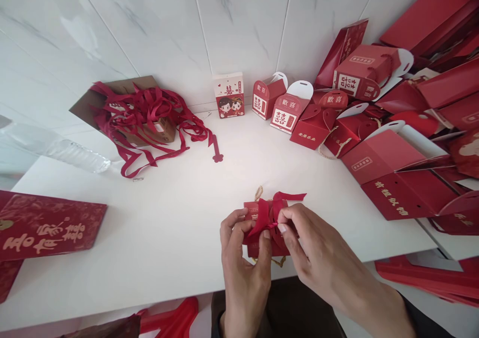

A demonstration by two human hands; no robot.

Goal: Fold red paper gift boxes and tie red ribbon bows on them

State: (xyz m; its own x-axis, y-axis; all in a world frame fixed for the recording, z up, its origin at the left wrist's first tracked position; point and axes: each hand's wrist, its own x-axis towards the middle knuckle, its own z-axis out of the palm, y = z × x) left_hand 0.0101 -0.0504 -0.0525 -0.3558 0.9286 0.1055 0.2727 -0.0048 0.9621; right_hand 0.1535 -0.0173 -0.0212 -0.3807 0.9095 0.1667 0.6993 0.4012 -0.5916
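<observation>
A small red gift box (262, 245) with a gold cord handle rests near the front edge of the white table (179, 218). A red ribbon (275, 209) lies across its top, tied into a bow with loops sticking up. My left hand (243, 263) pinches the left loop of the ribbon, fingers closed. My right hand (318, 255) pinches the ribbon at the knot from the right, fingers closed too. Both hands rest against the box.
A tangle of red ribbons (149, 121) lies over a cardboard box at the back left. Several red gift boxes (284, 111) and flat red bags (396, 178) crowd the back and right. A red envelope bag (45, 228) lies at the left edge.
</observation>
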